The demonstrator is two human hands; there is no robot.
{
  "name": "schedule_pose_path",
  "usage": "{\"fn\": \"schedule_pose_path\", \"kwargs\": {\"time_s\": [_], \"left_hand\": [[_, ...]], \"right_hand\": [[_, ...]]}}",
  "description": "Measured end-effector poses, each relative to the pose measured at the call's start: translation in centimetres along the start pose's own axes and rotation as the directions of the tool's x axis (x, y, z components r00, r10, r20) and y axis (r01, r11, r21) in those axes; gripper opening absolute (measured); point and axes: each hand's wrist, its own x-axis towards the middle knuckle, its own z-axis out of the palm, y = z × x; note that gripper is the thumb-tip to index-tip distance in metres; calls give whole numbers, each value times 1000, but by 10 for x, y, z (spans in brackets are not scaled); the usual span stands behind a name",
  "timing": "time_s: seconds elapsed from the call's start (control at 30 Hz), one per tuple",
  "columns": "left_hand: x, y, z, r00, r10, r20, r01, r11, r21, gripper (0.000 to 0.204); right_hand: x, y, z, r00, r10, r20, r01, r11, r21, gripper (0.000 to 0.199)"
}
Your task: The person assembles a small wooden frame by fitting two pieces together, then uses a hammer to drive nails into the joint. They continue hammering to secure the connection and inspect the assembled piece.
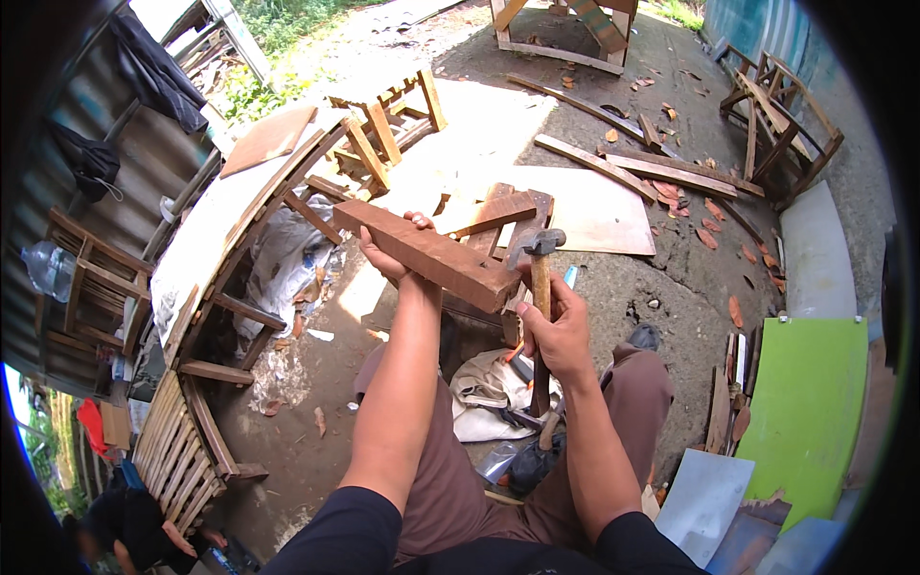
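A thick reddish-brown wooden beam (pixel 436 254) lies slantwise in front of me, its near end to the right. My left hand (pixel 385 261) grips it from below around its left half, with fingertips curled over the far edge. In my right hand (pixel 558 335) is a hammer (pixel 540 264), held upright by its wooden handle. Its metal head sits right beside the beam's right end; whether they touch I cannot tell. Behind the beam stands a small wooden frame (pixel 522 225), partly covered by it. Below, between my legs, lies a pale cloth bag (pixel 484 388).
On the left is a long bench with a pale top (pixel 206 244). A plywood sheet (pixel 604 211) and loose planks (pixel 671 172) lie ahead on the ground. Wooden frames (pixel 781 120) stand far right, and a green panel (pixel 803 412) lies at right. Another person (pixel 139 532) is at lower left.
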Motion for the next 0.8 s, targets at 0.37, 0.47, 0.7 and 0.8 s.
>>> {"fn": "schedule_pose_path", "kwargs": {"time_s": [0.37, 0.47, 0.7, 0.8], "left_hand": [[3, 4, 4, 963, -77, 259, 140, 962, -236, 65], [3, -2, 7, 989, -108, 105, 125, 977, -174, 64], [-4, -25, 5, 999, -14, -45, 20, 992, 128, 68], [-5, -29, 5, 993, -51, -111, 78, 964, 255, 66]], "right_hand": [[-10, 15, 5, 996, 92, 24, -93, 995, 48, 43], [-11, 13, 3, 995, 95, 15, -97, 988, 117, 39], [-9, 8, -8, 989, 95, -115, -84, 992, 94, 34], [-16, 14, -17, 972, 88, -217, -78, 995, 54, 35]]}}
